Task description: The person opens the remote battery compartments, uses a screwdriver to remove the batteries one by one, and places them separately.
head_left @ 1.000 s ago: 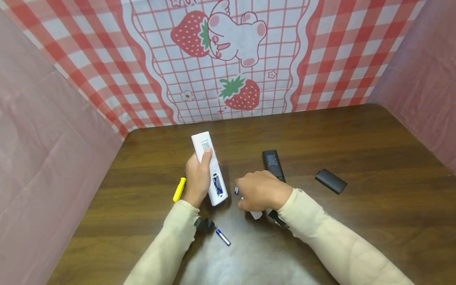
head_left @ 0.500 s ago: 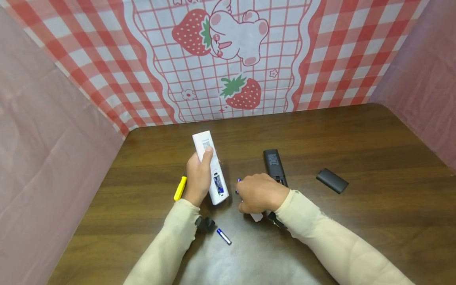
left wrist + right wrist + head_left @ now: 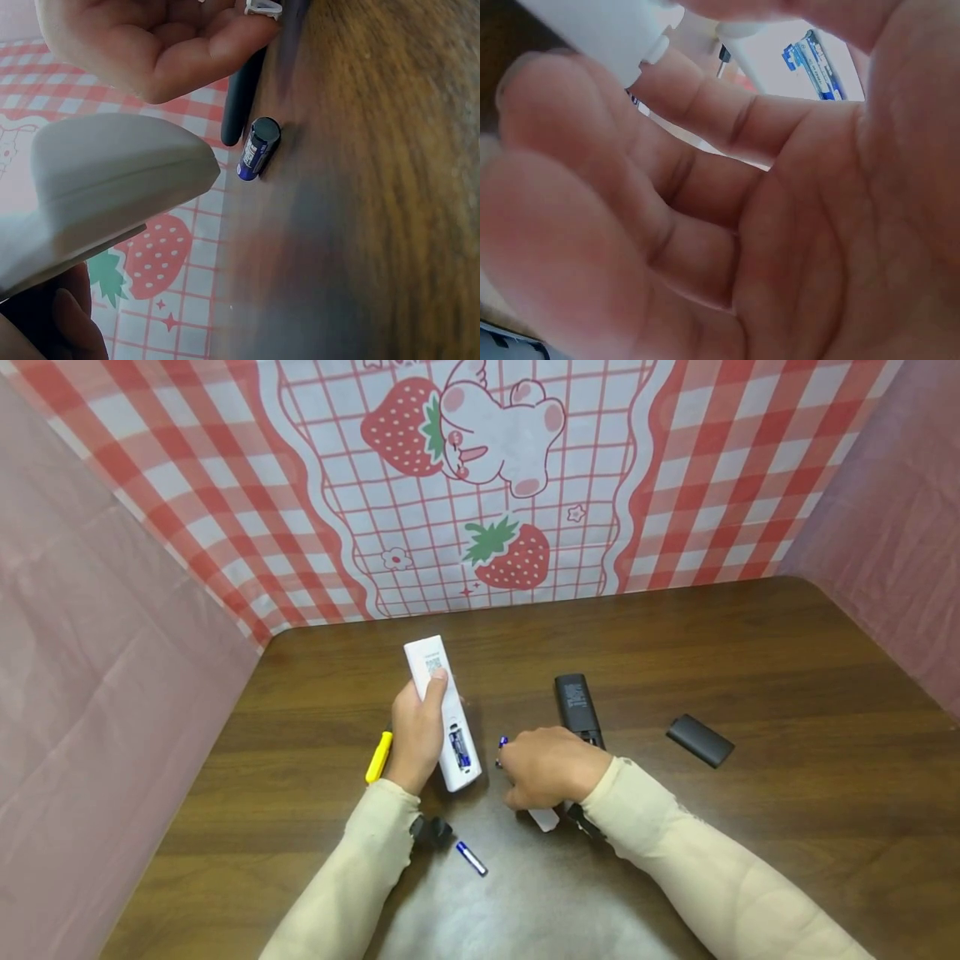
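Observation:
My left hand grips a white remote control, back side up, thumb across it. Its battery compartment lies open with blue batteries inside. In my right hand a white battery cover is pinched, low over the table. The right wrist view shows the cover by the fingertips, its small tabs at one end. Just beyond the right hand's fingers is a blue battery, partly hidden in the head view. Another blue and silver battery lies nearer the front, between the forearms.
A black remote control, partly behind the right hand, has its compartment open. Its likely cover, a black panel, lies to the right. Left of the left hand is a yellow-handled tool. A checked cloth hangs behind the wooden table.
The right hand has shifted slightly rightward and toward the front with the white cover, uncovering more of the battery beside it and the black remote's compartment. The left hand barely moves.

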`<state>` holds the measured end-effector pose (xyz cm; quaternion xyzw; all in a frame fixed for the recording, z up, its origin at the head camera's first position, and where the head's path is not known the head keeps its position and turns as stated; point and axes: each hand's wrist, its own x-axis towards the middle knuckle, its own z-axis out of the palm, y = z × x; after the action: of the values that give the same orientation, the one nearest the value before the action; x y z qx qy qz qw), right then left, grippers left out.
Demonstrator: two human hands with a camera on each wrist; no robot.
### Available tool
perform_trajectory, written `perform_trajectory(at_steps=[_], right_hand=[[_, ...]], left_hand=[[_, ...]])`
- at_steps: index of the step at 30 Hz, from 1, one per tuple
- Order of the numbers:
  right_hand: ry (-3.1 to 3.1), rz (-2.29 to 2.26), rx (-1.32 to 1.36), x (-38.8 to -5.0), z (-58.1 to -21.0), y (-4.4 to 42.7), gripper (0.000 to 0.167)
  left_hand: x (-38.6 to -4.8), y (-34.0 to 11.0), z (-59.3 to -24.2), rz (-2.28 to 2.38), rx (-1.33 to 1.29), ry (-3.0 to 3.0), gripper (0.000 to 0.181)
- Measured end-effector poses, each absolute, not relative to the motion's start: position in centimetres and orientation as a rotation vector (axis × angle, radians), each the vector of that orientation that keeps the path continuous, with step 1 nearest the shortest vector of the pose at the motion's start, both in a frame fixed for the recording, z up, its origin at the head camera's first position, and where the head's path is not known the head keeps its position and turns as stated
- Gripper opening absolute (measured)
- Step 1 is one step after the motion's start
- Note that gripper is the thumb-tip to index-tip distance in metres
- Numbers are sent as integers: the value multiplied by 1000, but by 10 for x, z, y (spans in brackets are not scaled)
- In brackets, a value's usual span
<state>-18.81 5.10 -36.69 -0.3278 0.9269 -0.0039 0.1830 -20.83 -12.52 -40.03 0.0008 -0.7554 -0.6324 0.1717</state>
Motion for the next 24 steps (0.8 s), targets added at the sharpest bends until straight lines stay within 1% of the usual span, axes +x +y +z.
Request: perform_trajectory(at_steps=[9, 13, 24], right_hand=[[2696, -79, -907, -192, -369, 53, 22], [2753, -119, -905, -194, -369, 53, 20], [2868, -283, -917, -198, -371, 56, 24]], left_hand=[[-208, -125, -401, -1782, 11, -2170, 38], [-209, -126, -402, -1795, 15, -2167, 38], [-210, -126, -403, -1822, 26, -2145, 38]])
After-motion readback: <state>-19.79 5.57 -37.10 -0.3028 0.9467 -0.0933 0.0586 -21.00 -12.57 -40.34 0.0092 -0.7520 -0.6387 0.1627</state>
